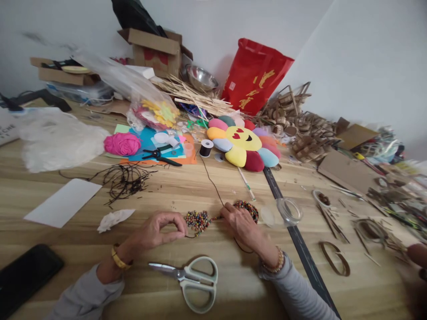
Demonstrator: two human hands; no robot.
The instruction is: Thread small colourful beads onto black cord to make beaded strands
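While the head view shows the left hand (167, 229) pinching a thin black cord (191, 237) between thumb and forefinger, the right hand (240, 223) has its fingertips closed on a beaded strand (213, 219), its exact grip partly hidden. Between the two hands, just beside the left fingertips, a small heap of multicoloured beads (196, 219) lies on the wooden worktop (135, 284). A coil of strung beads (251, 209) rests behind the right hand, partly covered by it. Farther off stands a thread spool (206, 148); pale-handled scissors (215, 284) lie nearer the person, between the forearms.
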